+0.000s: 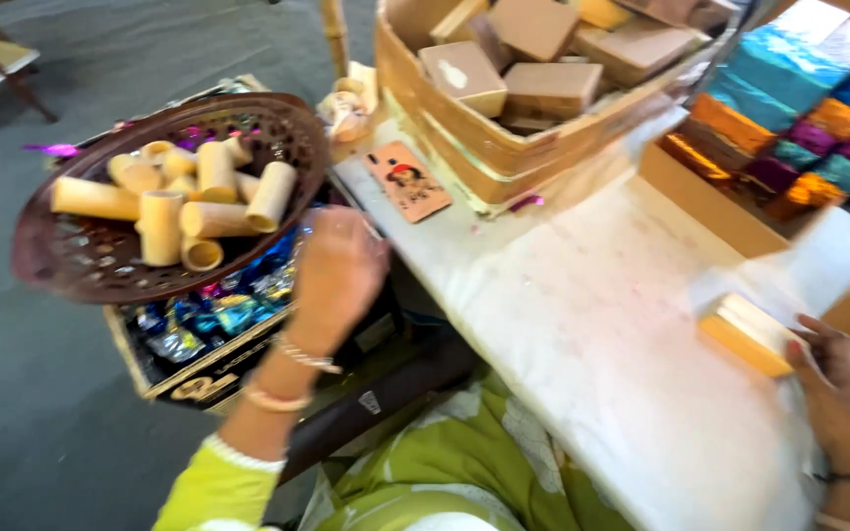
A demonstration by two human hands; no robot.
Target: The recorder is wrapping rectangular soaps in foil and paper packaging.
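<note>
Head view: the left hand reaches over the box of shiny wrapped sweets, just below the brown basket of cardboard tubes; blur hides whether its fingers are apart or closed. The right hand, at the near right of the counter, has its fingers clamped on a small yellow-edged box. A steady grip on the box while the left hand picks one piece cleanly seems best.

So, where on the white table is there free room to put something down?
The white table is bare in its middle, between the carton of brown boxes, the right hand with its yellow block, and the near edge. Toward the foil-wrapped boxes it is crowded; the small card takes the far corner.
</note>
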